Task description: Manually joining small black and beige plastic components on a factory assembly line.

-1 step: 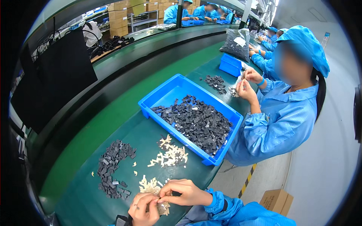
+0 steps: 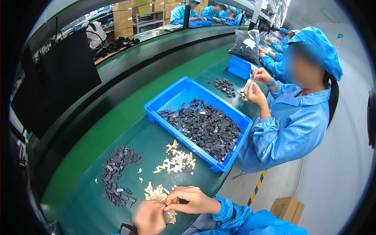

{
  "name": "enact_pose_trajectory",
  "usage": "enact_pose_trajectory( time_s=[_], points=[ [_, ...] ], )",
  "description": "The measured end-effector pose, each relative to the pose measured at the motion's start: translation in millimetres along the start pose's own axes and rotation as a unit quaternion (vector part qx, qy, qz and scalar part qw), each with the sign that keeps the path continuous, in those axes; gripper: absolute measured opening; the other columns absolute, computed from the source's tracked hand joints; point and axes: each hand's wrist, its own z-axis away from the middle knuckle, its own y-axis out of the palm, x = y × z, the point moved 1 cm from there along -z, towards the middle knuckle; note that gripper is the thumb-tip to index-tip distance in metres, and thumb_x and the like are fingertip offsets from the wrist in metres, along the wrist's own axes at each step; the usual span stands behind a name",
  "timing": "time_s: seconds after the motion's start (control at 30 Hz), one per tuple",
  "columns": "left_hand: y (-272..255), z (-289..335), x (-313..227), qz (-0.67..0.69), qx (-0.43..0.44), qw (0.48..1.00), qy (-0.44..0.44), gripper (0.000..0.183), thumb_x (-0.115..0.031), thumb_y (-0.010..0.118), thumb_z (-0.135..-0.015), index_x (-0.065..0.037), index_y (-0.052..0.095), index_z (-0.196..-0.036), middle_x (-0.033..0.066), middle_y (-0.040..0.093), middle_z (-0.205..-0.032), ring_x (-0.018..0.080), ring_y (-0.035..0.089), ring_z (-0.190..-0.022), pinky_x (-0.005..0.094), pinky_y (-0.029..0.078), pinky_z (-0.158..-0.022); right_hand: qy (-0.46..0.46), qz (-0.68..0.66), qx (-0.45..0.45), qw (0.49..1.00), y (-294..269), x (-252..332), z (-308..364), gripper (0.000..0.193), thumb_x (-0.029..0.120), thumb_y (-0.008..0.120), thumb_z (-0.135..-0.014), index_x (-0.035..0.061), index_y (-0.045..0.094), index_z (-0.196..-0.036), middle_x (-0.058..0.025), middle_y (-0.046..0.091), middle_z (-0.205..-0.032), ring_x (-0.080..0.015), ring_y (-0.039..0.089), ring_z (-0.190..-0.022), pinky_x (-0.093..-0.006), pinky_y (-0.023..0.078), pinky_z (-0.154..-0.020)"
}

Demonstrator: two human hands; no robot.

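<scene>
My left hand [image 2: 149,217] and my right hand [image 2: 191,199] meet at the near edge of the table, fingertips pinched together. Whatever small piece they hold between them is too small and covered to make out. The left hand is blurred. Just beyond and beneath the fingers lies a heap of pale cream strips [image 2: 154,192]. A second scatter of cream strips [image 2: 178,161] is farther off, beside the blue bin. Left of my hands, small dark grey rectangular parts [image 2: 113,172] form a long curved pile.
A large blue bin [image 2: 164,98], filled with dark parts [image 2: 203,127], stands ahead. At the right, a person in blue [image 2: 290,125] handles a small piece near a smaller blue bin [image 2: 239,67] and a plastic bag of dark parts [image 2: 244,45]. A cardboard box [image 2: 287,209] sits on the floor.
My left hand is blurred now, and the pinch stays in the same place. The hands of the person at the right have shifted slightly.
</scene>
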Motion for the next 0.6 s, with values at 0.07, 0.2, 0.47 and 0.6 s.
enact_pose_trajectory(
  time_s=[0.07, 0.2, 0.47, 0.6],
  points=[
    [1, 0, 0, -0.002, -0.001, 1.000, 0.002, 0.015, 0.009, 0.065, -0.084, -0.001, 0.066, -0.096, 0.0153, 0.068, -0.091, 0.0314, 0.068, -0.082, 0.0369, 0.056, -0.073, 0.001, 0.002, 0.005, 1.000, -1, 0, 0, 0.015, 0.006, 0.080, -0.084, 0.0009, 0.068, -0.091, -0.0053, 0.068, -0.082, -0.0143, 0.061, -0.066, -0.0275, 0.049, -0.058],
    [2, 1, 1, -0.023, -0.004, 1.000, 0.005, 0.015, 0.009, 0.065, -0.084, 0.000, 0.065, -0.097, 0.0157, 0.068, -0.091, 0.0318, 0.068, -0.081, 0.0370, 0.056, -0.072, 0.007, 0.004, 0.011, 1.000, -1, 1, -1, 0.014, 0.005, 0.079, -0.084, 0.0009, 0.068, -0.090, -0.0061, 0.070, -0.084, -0.0166, 0.065, -0.070, -0.0285, 0.050, -0.059],
    [9, 4, 8, -0.060, -0.032, 0.998, 0.010, 0.015, 0.009, 0.066, -0.079, -0.001, 0.063, -0.090, 0.0131, 0.067, -0.084, 0.0293, 0.067, -0.076, 0.0351, 0.054, -0.070, 0.002, 0.006, 0.018, 1.000, 0, -1, 1, 0.016, 0.005, 0.079, -0.084, 0.0008, 0.067, -0.095, -0.0075, 0.071, -0.087, -0.0184, 0.067, -0.074, -0.0295, 0.052, -0.061],
    [10, 5, 10, -0.080, -0.051, 0.995, 0.008, 0.014, 0.008, 0.067, -0.074, -0.001, 0.061, -0.083, 0.0108, 0.066, -0.078, 0.0265, 0.065, -0.072, 0.0336, 0.052, -0.067, 0.012, 0.004, 0.021, 1.000, 1, -1, 1, 0.020, 0.006, 0.080, -0.084, 0.0011, 0.068, -0.099, -0.0070, 0.070, -0.086, -0.0166, 0.062, -0.070, -0.0291, 0.051, -0.063]
  ],
)
